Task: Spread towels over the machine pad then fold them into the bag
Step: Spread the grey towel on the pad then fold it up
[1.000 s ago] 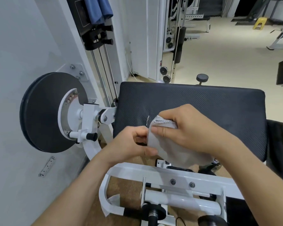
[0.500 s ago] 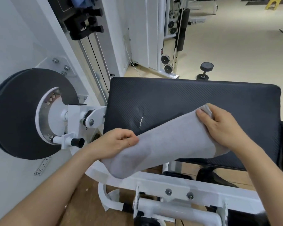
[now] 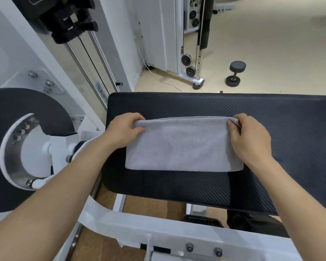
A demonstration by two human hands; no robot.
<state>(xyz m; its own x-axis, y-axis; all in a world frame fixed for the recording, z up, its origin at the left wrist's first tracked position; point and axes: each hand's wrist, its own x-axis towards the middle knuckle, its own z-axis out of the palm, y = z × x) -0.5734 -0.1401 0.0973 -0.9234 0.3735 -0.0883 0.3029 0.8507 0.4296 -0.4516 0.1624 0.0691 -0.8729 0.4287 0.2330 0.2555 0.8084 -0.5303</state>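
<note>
A grey towel (image 3: 183, 146) lies flat as a rectangle on the black machine pad (image 3: 290, 129), left of the pad's middle. My left hand (image 3: 124, 129) pinches the towel's far left corner. My right hand (image 3: 248, 136) pinches the far right corner, with a small bunch of cloth between thumb and fingers. Both hands rest on the pad at the towel's ends. No bag shows in the head view.
A black round disc with a white pivot arm (image 3: 26, 147) stands left of the pad. The white machine frame (image 3: 158, 228) crosses below. A weight stack with black knobs (image 3: 70, 19) rises at the back left. A dumbbell (image 3: 235, 72) lies on the beige floor beyond.
The towel went from bunched in both hands to stretched between them, and now lies flat on the pad. Both hands moved apart and forward.
</note>
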